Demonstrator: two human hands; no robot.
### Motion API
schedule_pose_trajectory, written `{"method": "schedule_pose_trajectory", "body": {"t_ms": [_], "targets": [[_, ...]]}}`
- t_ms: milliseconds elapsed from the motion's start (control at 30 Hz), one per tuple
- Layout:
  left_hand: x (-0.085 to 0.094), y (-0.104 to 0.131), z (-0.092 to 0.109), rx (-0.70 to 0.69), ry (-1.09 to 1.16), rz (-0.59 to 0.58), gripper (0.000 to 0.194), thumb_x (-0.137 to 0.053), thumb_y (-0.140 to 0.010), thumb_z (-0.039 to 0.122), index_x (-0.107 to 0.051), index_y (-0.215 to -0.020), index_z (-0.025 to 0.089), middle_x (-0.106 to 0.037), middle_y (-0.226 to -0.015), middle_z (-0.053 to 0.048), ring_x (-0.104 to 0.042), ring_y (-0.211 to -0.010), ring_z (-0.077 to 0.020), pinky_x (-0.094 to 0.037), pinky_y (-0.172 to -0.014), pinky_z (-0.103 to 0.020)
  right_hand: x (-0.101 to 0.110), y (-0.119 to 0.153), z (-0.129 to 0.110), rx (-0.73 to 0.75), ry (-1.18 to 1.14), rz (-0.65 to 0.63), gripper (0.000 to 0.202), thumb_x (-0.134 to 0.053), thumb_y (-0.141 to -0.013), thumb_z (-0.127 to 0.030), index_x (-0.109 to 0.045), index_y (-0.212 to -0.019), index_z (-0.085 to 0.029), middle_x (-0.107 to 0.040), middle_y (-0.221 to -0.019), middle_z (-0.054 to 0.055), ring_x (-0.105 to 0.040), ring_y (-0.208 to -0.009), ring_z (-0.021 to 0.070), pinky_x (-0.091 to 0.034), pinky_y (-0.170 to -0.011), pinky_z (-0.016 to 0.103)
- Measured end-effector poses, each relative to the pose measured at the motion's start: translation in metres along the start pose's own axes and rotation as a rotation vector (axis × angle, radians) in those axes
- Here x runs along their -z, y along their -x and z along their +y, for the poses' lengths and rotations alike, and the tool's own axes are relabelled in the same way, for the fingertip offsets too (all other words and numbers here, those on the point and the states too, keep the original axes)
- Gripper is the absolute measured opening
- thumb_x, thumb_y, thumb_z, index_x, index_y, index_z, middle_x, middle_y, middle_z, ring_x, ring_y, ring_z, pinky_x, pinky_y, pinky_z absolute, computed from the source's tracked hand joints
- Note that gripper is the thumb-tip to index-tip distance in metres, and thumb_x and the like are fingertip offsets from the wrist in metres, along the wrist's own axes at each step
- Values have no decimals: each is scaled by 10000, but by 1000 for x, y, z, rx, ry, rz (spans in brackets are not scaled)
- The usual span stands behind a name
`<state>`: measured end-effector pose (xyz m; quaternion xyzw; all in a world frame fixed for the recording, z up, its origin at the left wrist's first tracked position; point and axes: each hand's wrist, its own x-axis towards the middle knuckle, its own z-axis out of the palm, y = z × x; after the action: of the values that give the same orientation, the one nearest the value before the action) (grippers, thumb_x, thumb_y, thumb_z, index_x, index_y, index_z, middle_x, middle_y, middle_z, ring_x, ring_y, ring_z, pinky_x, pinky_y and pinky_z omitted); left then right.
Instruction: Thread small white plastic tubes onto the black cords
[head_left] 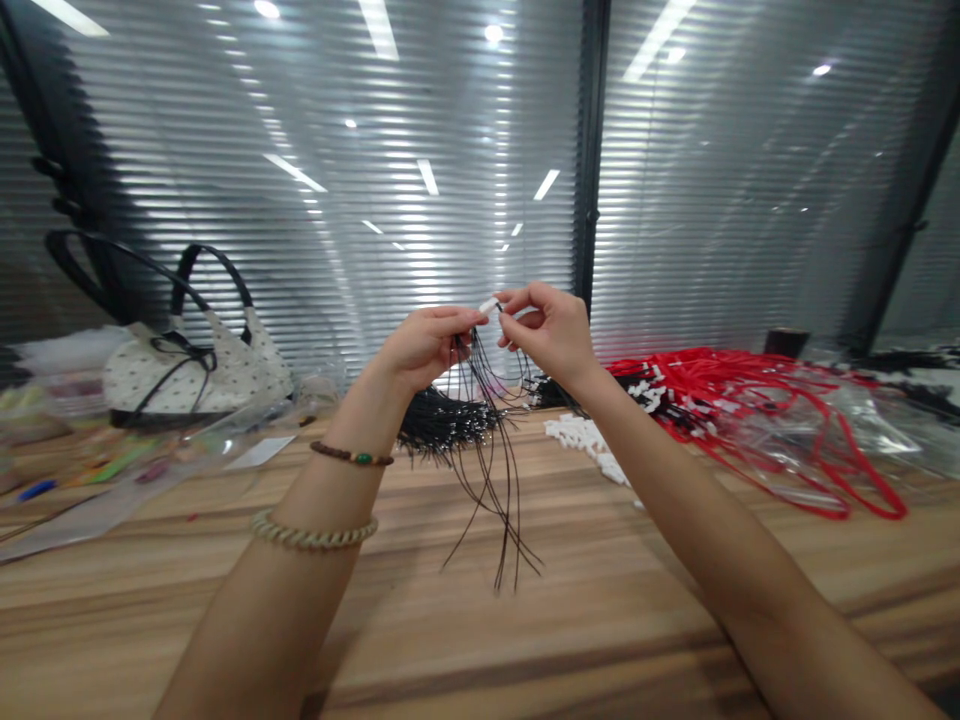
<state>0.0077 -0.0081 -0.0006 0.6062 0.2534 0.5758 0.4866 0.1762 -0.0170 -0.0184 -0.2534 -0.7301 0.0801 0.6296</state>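
Above the table, in the middle of the view, my left hand (424,345) pinches a small white plastic piece (489,306) between thumb and fingers. Several thin black cords (474,365) hang from this hand, their loose ends dangling over the wood. Close by on the right, my right hand (551,325) has thumb and fingertips closed on a short black cord end at the tip of the white piece. Whether that cord end sits inside the piece is too small to tell. Behind the hands lies a thick bundle of black cords (450,425).
White plastic pieces (581,437) lie piled beyond my right forearm. A heap of red lanyards (697,385) and clear plastic bags (877,430) spreads over the right side. At left stand a dotted handbag (195,375) and a white card (260,452) on the wooden table (420,640).
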Motion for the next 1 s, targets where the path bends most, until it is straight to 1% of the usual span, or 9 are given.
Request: {"method": "schedule_pose_trajectory", "body": {"t_ms": [67,167,233,300,400,467,567,733,1000], "targets": [[2,-4,-3,-25,20,69,60,-788,-660,73,-743,-626,94,-632,-590,-42,-507,-513,-80,-399,-460,-201,1,-1,1,17,114,27,60,-616,-774,-225,-567,-763,-192,-711,-1063,51,-647,-613,107,-511,-624,273],[8,-10,-6,-89,53,170,89,-790,-653,80,-728,-603,119,-630,-587,-25,-491,-507,-78,-382,-459,-206,2,-3,4,38,310,81,61,-645,-741,-188,-601,-783,-192,-700,-848,27,-629,-650,142,-505,-709,311],[11,-14,-7,-152,70,229,125,-778,-674,80,-719,-583,143,-604,-557,-1,-475,-498,-73,-378,-468,-204,0,-4,5,-56,342,50,56,-632,-759,-181,-578,-763,-196,-644,-690,5,-618,-626,151,-497,-677,303],[14,-15,-6,-217,82,273,179,-747,-713,75,-710,-563,164,-577,-539,17,-467,-499,-69,-383,-485,-197,-2,-4,6,-271,233,-99,110,-583,-823,-198,-545,-719,-198,-601,-596,-2,-606,-552,142,-487,-573,271],[14,-14,-3,-320,120,310,230,-706,-750,65,-703,-554,185,-576,-559,26,-472,-505,-66,-400,-515,-193,-9,-1,9,-553,41,-373,330,-457,-946,-270,-552,-642,-185,-605,-524,28,-601,-458,133,-450,-427,227],[13,-12,-1,-353,157,302,220,-721,-742,70,-699,-560,191,-570,-560,33,-473,-505,-65,-409,-525,-196,-13,1,13,-672,-22,-495,473,-388,-999,-354,-575,-604,-174,-620,-507,50,-604,-437,131,-442,-389,210],[9,-8,2,-297,195,240,192,-718,-759,92,-712,-588,180,-548,-544,36,-474,-499,-59,-415,-524,-187,-18,6,24,-803,-92,-599,585,-342,-1021,-445,-597,-579,-160,-616,-509,52,-584,-410,109,-421,-370,189],[-2,0,4,-215,164,145,134,-730,-758,122,-722,-631,164,-532,-534,41,-492,-501,-55,-437,-537,-167,-19,10,45,-782,-117,-608,686,-323,-996,-592,-647,-587,-146,-545,-483,25,-472,-357,75,-344,-346,183],[-11,5,2,-238,126,34,157,-777,-731,96,-713,-602,158,-610,-582,22,-508,-509,-40,-456,-547,-162,-19,16,64,-805,-225,-684,793,-277,-899,-772,-642,-573,-147,-558,-495,44,-481,-408,91,-332,-360,180]]}}
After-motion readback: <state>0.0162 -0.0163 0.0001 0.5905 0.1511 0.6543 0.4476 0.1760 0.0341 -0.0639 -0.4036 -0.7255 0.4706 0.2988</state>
